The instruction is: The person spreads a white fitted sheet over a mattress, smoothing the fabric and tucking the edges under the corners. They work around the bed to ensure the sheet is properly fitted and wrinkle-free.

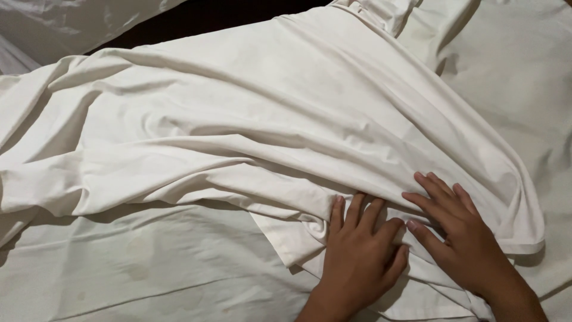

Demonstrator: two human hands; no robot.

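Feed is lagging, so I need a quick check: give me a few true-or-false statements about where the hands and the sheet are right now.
1. Both hands lie flat on the white sheet. True.
2. The left hand holds a pillow. False: it presses on bunched folds of the sheet, fingers spread.
3. The right hand sits beside the left, palm down. True.
4. The sheet is pulled smooth and flat. False: it is rumpled, with long folds running across it.
5. A dark gap shows at the top edge. True.
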